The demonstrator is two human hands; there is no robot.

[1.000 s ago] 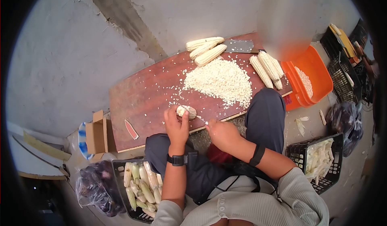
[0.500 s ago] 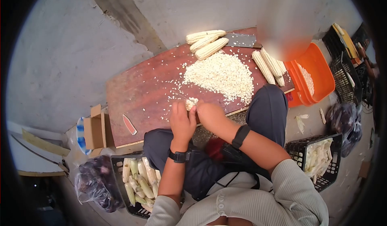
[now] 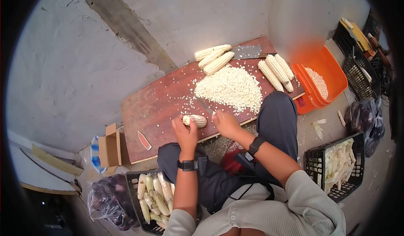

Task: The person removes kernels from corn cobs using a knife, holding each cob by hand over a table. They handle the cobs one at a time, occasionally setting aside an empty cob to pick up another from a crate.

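Note:
My left hand (image 3: 185,134) is closed around a short white corn cob (image 3: 198,121) near the front edge of the red-brown board (image 3: 147,105). In my right hand (image 3: 227,124) is a small knife (image 3: 204,106), its blade pointing up and left, apart from the cob. Just beyond both hands spreads a heap of loose white corn kernels (image 3: 231,88). Behind the heap lie whole husked cobs (image 3: 214,59), beside a broad cleaver blade (image 3: 247,52). More husked cobs (image 3: 275,72) rest at the board's right end.
An orange container (image 3: 332,78) with kernels stands right of the board. Black crates hold unhusked corn (image 3: 155,194) at lower left and husks (image 3: 338,164) at lower right. A red-and-white pointed piece (image 3: 144,140) lies on the board's left. A cardboard box (image 3: 110,149) stands beyond.
My hands have moved apart; the cob now shows more fully in my left hand, and the knife in my right hand is clear of it. The view has shifted slightly.

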